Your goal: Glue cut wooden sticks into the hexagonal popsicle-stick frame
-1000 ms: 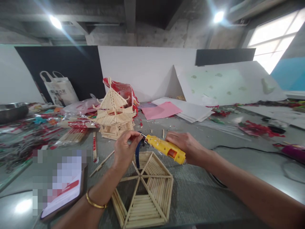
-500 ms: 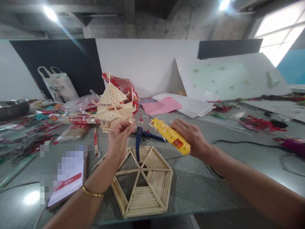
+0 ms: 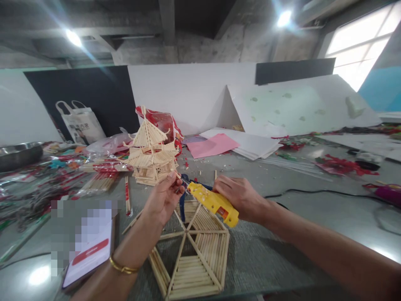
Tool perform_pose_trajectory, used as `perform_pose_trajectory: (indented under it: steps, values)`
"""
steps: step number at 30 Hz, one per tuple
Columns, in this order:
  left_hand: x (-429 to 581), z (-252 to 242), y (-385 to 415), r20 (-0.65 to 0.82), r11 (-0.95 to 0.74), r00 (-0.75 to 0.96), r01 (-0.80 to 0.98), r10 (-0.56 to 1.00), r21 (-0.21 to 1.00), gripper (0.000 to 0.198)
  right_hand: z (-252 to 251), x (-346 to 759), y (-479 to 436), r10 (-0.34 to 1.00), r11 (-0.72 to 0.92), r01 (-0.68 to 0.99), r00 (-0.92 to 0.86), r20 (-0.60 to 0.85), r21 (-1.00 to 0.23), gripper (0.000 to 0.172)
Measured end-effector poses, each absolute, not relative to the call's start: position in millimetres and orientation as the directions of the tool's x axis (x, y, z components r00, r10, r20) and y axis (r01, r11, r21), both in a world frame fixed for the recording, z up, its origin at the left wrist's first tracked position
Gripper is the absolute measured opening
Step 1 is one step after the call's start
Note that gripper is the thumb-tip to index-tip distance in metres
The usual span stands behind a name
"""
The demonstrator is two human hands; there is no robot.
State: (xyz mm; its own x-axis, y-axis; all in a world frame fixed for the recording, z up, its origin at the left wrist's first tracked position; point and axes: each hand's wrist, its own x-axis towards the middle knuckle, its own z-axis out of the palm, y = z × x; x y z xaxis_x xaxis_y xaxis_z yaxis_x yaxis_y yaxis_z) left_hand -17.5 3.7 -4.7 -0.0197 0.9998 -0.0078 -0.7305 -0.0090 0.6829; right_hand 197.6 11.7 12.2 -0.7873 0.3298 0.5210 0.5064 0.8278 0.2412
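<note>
My right hand (image 3: pixel 239 196) grips a yellow glue gun (image 3: pixel 211 201), its nozzle pointing left at my left hand's fingertips. My left hand (image 3: pixel 163 197) is pinched on a small wooden stick piece, raised above the table. Beneath both hands lies a flat hexagonal panel of wooden sticks (image 3: pixel 192 251). A blue-handled cutter (image 3: pixel 183 200) lies at the panel's far edge, partly hidden by the hands. A stick-built pagoda model (image 3: pixel 151 147) stands just behind my left hand.
A phone (image 3: pixel 89 255) lies at the near left. Bundles of sticks (image 3: pixel 100 180) and red wrappers litter the left side. Pink paper (image 3: pixel 213 145) and white sheets (image 3: pixel 250 144) lie at the back. A black cable (image 3: pixel 313 193) runs off to the right.
The glue gun has dropped and moved left until its nozzle meets the left fingertips. My left hand has shifted slightly right and lower. The camera has tilted a little.
</note>
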Motion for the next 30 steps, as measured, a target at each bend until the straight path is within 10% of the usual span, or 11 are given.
perform_pose_trajectory:
  steps: [30]
  values:
    - [-11.6,-5.8,0.8,-0.035,0.027,0.005,-0.737,0.999,0.676,0.011,10.9,195.0,11.2,0.338,0.797,0.522,-0.802,0.493,0.304,0.014]
